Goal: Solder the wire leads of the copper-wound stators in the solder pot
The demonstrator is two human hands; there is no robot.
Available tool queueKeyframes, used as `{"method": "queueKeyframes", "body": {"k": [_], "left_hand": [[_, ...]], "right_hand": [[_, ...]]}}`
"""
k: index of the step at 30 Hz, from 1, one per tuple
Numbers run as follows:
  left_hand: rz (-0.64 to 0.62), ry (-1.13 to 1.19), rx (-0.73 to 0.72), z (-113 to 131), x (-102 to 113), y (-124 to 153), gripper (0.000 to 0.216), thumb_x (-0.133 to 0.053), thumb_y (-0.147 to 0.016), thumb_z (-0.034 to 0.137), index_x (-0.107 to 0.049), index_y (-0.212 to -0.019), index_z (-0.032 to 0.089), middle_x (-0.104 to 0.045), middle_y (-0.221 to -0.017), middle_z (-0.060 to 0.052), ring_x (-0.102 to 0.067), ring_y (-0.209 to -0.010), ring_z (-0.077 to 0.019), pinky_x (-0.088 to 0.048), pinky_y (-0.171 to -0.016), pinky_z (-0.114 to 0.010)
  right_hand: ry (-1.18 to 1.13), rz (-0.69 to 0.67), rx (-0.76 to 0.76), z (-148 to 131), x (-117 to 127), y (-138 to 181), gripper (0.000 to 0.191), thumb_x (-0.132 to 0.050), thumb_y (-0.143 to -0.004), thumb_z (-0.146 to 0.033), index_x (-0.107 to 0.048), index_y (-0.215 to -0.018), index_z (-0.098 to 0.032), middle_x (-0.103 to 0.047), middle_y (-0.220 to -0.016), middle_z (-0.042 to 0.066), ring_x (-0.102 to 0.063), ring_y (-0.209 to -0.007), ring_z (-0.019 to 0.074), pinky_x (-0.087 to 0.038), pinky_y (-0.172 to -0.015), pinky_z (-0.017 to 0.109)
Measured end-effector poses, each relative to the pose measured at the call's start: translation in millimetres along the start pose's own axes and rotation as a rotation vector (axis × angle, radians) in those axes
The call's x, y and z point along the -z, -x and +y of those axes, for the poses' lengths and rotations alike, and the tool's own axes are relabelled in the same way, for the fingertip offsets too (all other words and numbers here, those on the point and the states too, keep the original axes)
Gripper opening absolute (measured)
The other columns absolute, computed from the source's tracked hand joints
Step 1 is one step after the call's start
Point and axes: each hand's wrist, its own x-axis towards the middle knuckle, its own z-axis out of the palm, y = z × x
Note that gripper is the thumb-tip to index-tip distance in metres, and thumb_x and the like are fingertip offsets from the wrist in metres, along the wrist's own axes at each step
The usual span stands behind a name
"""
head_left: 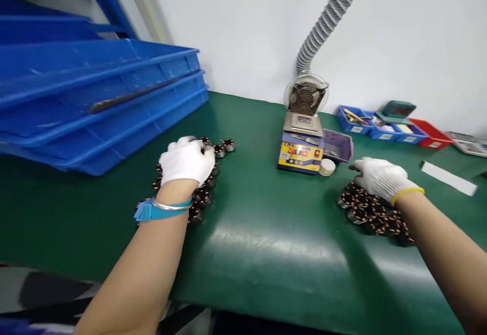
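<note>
My left hand (pixel 186 160), in a white glove with bare fingertips, is closed over a group of small motor stators (pixel 203 198) with copper windings and black cores. Its curled fingers hide whatever they grip. Two more stators (pixel 228 145) stand just beyond the fingertips. On the right, my right hand (pixel 380 176), gloved in white with a yellow cuff, reaches over the far edge of another cluster of stators (pixel 367 210). Its fingers are bent downward and pressed together; what lies between them cannot be made out. A blue wrist strap (pixel 163 210) and a metal bangle circle my left wrist.
Stacked blue crates (pixel 152 91) stand at the left. At the back is a yellow-fronted solder pot (pixel 300 155) under a fan and grey duct hose (pixel 323 23). A purple bin (pixel 338 146), blue bins (pixel 355 120) and a red bin (pixel 429 134) line the wall. A white strip (pixel 449 178) lies at right.
</note>
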Motion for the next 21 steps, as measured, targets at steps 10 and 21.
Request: {"method": "queueKeyframes", "body": {"k": [10, 21], "left_hand": [[-0.239, -0.249, -0.104, 0.8, -14.7, 8.0, 0.052, -0.049, -0.074, 0.061, -0.071, -0.095, 0.018, -0.065, -0.115, -0.019, -0.055, -0.109, -0.0394, -0.046, -0.085, -0.045], [-0.271, 0.068, -0.448, 88.1, -54.1, 78.6, 0.023, -0.049, -0.083, 0.039, -0.063, -0.088, 0.022, -0.065, -0.108, -0.009, -0.064, -0.09, -0.0288, -0.05, -0.074, -0.039]], "right_hand": [[-0.636, 0.307, 0.828, -159.4, -74.5, 66.1, 0.034, -0.052, -0.087, -0.032, -0.063, -0.118, -0.023, -0.065, -0.115, 0.009, -0.059, -0.105, 0.0263, -0.047, -0.091, 0.04], [-1.075, 0.021, 0.32, -129.8, -68.8, 50.1, 0.046, -0.063, -0.081, -0.047, -0.062, -0.123, -0.03, -0.068, -0.115, 0.0, -0.062, -0.108, 0.0255, -0.051, -0.092, 0.04]]}}
